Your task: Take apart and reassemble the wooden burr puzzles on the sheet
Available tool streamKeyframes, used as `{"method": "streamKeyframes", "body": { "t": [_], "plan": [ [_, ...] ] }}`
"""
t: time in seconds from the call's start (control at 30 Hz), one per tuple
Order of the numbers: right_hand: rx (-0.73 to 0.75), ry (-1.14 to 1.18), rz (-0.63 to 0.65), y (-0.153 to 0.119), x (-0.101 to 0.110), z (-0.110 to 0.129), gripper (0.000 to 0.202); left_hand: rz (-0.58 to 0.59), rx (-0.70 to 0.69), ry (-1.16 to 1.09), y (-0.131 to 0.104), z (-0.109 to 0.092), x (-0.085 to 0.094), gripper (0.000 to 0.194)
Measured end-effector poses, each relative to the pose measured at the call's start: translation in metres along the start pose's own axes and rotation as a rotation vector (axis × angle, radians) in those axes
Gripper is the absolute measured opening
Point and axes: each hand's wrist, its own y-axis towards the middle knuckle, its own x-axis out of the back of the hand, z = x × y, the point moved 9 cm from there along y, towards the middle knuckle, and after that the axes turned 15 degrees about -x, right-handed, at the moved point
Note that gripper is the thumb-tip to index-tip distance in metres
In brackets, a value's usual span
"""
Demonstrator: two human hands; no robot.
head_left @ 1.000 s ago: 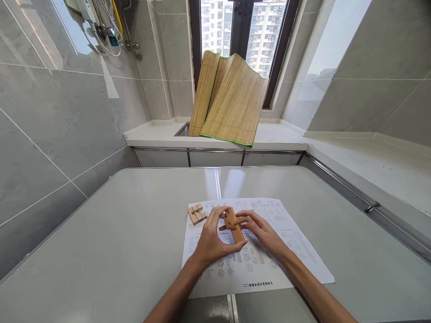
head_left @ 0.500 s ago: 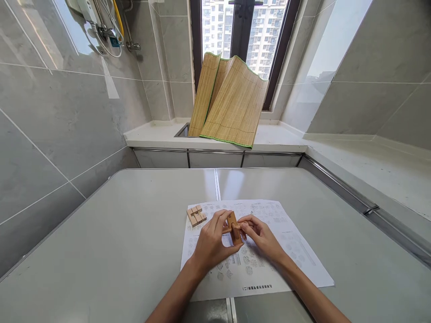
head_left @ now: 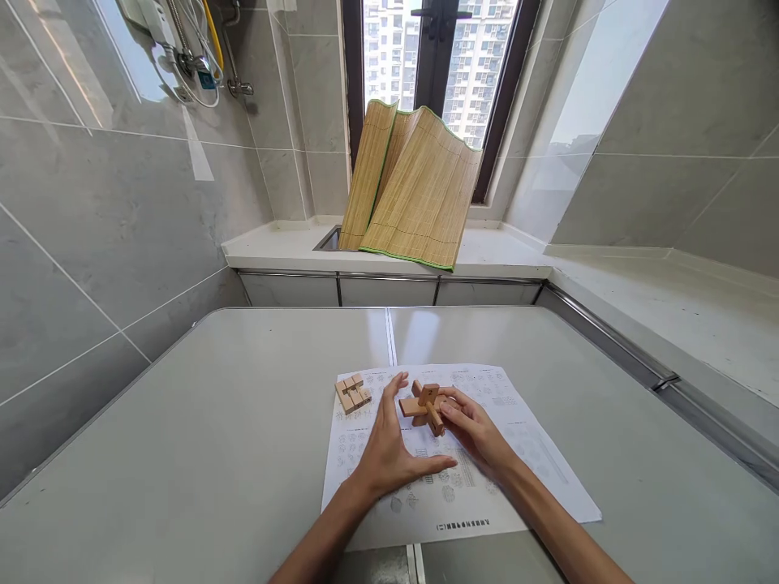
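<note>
A brown wooden interlocking puzzle (head_left: 426, 405), its bars crossing one another, is held above the printed sheet. My right hand (head_left: 478, 430) grips it from the right with thumb and fingers. To its left, my left hand (head_left: 393, 454) is open, thumb and fingers spread wide around the near side of the puzzle and apart from it. The white instruction sheet (head_left: 535, 478) lies under both hands, covered in small line drawings. On its upper left corner rests a flat group of pale wooden blocks (head_left: 353, 393).
The sheet lies on a glossy grey-white table (head_left: 213, 454) with a seam down its middle. Beyond it, a folded bamboo mat (head_left: 426, 186) leans on a white ledge (head_left: 273, 247) before the window. Tiled walls (head_left: 122, 219) rise at both sides.
My left hand has let go of the wooden puzzle and spread open. The puzzle has turned, showing its crossed bars, and stays in my right hand.
</note>
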Motion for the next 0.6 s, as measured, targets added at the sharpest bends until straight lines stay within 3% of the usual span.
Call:
{"method": "streamKeyframes", "body": {
  "t": [0.1, 0.23, 0.5, 0.6],
  "plan": [
    [-0.032, 0.043, 0.033, 0.002, -0.002, -0.004, 0.036, 0.006, 0.097, -0.076, -0.001, 0.01, -0.005, 0.11],
    [-0.059, 0.071, 0.073, 0.002, -0.006, -0.006, 0.031, -0.015, 0.055, -0.047, 0.003, 0.004, 0.001, 0.086],
    [-0.092, 0.111, 0.13, -0.001, -0.012, -0.007, 0.035, -0.004, -0.137, 0.019, 0.007, -0.018, 0.005, 0.089],
    [-0.086, 0.127, 0.126, 0.001, -0.008, -0.011, 0.034, 0.005, -0.131, 0.037, 0.007, -0.016, 0.005, 0.088]
  ]
}}
